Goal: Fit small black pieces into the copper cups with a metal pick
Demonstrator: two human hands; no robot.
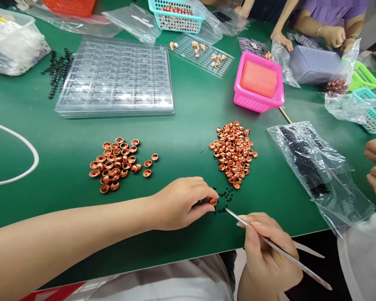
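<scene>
The left hand (188, 205) pinches a small copper-coloured cup-shaped piece (212, 202) between thumb and fingers, low over the green tabletop (184, 133). The right hand (269, 251) grips a slim silver metal pointed tool (282, 251), its tip at scattered tiny black bits (227, 195) just beside the held piece. Beyond them lies a dense heap of copper-coloured pieces (233, 154); a looser copper-coloured group (114, 161) sits left. Farther out are stacked clear plastic trays (115, 79) and a bright pink plastic basket (259, 104).

Left arm (106, 230) extends rightward, left grip (183, 205) pinched at its fingertips (213, 193); right grip (268, 251) curled inward.
</scene>
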